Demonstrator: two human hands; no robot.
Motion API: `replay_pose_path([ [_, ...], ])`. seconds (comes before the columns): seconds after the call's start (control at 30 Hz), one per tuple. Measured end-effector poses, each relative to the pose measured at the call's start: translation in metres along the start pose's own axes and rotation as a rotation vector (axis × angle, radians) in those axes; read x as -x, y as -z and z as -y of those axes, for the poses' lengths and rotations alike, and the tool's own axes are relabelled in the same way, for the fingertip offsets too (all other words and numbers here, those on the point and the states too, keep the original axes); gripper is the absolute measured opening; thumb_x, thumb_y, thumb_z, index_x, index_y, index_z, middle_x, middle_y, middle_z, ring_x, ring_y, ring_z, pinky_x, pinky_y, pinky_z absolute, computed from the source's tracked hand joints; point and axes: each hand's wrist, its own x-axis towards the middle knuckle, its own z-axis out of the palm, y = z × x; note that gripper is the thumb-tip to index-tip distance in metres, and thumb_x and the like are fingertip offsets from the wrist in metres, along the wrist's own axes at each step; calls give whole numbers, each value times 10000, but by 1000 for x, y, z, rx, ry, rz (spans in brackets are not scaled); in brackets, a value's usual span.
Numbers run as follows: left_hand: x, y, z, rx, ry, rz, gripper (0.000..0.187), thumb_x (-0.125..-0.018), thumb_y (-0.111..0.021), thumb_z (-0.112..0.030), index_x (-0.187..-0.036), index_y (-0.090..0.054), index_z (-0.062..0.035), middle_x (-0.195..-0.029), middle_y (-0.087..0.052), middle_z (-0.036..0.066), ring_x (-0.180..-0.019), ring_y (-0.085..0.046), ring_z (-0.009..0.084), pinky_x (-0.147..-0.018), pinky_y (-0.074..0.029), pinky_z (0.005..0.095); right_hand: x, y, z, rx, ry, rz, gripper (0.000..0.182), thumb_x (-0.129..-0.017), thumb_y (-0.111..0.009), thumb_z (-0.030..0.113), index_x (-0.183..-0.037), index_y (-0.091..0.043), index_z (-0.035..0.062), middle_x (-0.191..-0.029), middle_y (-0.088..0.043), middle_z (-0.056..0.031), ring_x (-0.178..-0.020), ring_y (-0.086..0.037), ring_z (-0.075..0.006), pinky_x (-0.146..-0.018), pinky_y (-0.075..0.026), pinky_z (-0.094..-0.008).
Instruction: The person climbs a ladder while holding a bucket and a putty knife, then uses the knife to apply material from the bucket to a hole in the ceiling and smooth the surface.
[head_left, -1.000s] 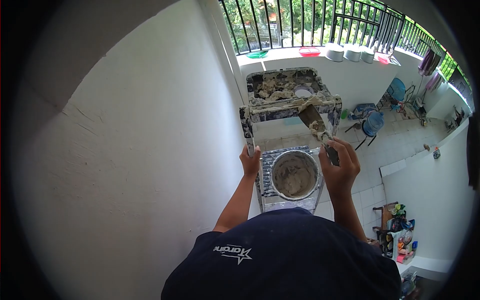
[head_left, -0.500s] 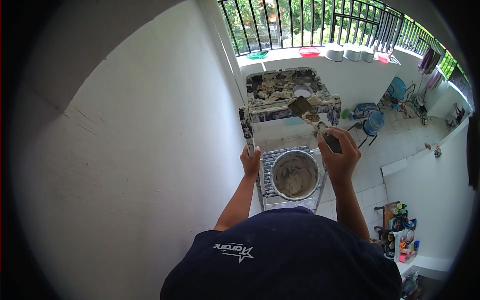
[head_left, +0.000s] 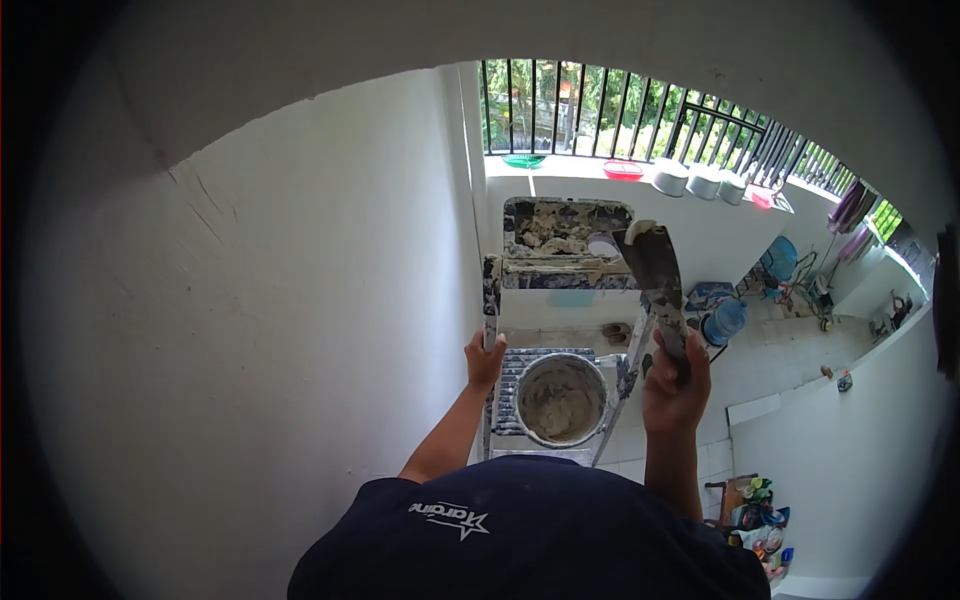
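My right hand (head_left: 675, 390) is closed round the handle of a putty knife (head_left: 655, 265), its wide blade pointing up with a pale lump of putty at the tip. My left hand (head_left: 484, 362) grips the putty-stained left rail of a stepladder (head_left: 491, 290), close to the wall. Between and below my hands, a bucket (head_left: 562, 400) stands on a ribbed step, with beige putty on its bottom and sides. Past it, the ladder's top tray (head_left: 570, 205) is crusted with putty and holds a small round white piece (head_left: 602, 246), partly behind the blade.
A white wall (head_left: 300, 300) rises close on my left, under a curved overhead edge (head_left: 300, 90). Ahead, pots (head_left: 670, 178) and a red basket (head_left: 622, 170) line a ledge below black railings (head_left: 600, 110). A blue water jug (head_left: 725, 322) and cluttered shelf (head_left: 755, 510) stand right.
My view has tilted up, so the ladder and bucket sit lower. My right hand has turned the putty knife more upright, showing its blade face. My left hand keeps its hold.
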Motion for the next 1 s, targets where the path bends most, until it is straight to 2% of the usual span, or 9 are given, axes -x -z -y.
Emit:
replay_pose_path([
  [0.1,-2,1,1,-26,-70,-11,244,-890,-691,-237,-884,-621,-4,-622,-604,95,-577,-573,160,-574,-478,353,3,1,6,-245,-236,88,385,-1044,-534,294,-1159,-621,-63,-1031,-706,-220,-608,-497,-63,-484,-395,-148],
  [0.23,0,0,-2,-20,-68,-39,227,-881,-680,-226,-875,-626,-6,-640,-611,126,-592,-629,213,-579,-492,380,12,-14,17,-289,-226,196,360,-1028,-564,253,-1179,-591,-72,-1094,-680,-246,-670,-507,-82,-530,-428,-149],
  [0.33,0,-1,5,-49,-69,-48,237,-866,-689,-232,-894,-645,-1,-650,-626,139,-590,-636,221,-581,-497,386,21,-46,31,-163,12,114,314,-915,-723,184,-1130,-570,15,-1048,-656,-217,-653,-539,-108,-528,-419,-161],
  [0.47,2,2,2,-42,-74,-57,280,-845,-709,-265,-870,-648,8,-675,-647,152,-632,-662,237,-600,-503,407,19,-77,51,359,631,203,436,-793,-837,188,-1077,-552,20,-1036,-629,-211,-647,-570,-129,-530,-450,-216],
  [0.53,-2,1,0,-44,-69,-59,300,-842,-712,-282,-863,-649,11,-691,-659,154,-661,-674,240,-614,-508,417,19,-101,58,611,958,249,391,-826,-778,158,-1123,-555,36,-1105,-628,-174,-684,-536,-113,-561,-415,-192],
  [0.6,2,4,2,-68,-34,-30,299,-840,-713,-278,-862,-650,12,-693,-658,164,-656,-675,258,-616,-508,421,0,-119,62,709,1240,320,387,-832,-772,122,-1146,-566,28,-1131,-633,-195,-674,-543,-113,-570,-431,-201],
  [0.67,2,4,1,-56,-47,-35,291,-835,-719,-276,-855,-642,3,-675,-643,177,-639,-677,281,-607,-510,420,-11,-149,64,786,1371,357,368,-853,-776,107,-1137,-563,8,-1164,-619,-228,-896,-599,-230,-768,-499,-310],
  [0.77,1,4,1,-49,-63,-38,289,-832,-721,-280,-857,-641,-3,-678,-644,190,-652,-689,314,-614,-518,426,-26,-208,59,873,1558,360,318,-863,-774,48,-1122,-605,-24,-1185,-629,-280,-1082,-679,-344,-909,-584,-384],
  [1.0,3,4,0,-43,-42,-53,300,-825,-725,-296,-875,-647,-10,-698,-657,208,-697,-703,369,-638,-530,438,-79,-287,62,865,1873,315,345,-775,-852,0,-1075,-683,23,-1094,-706,-185,-1003,-715,-267,-818,-609,-328],
])
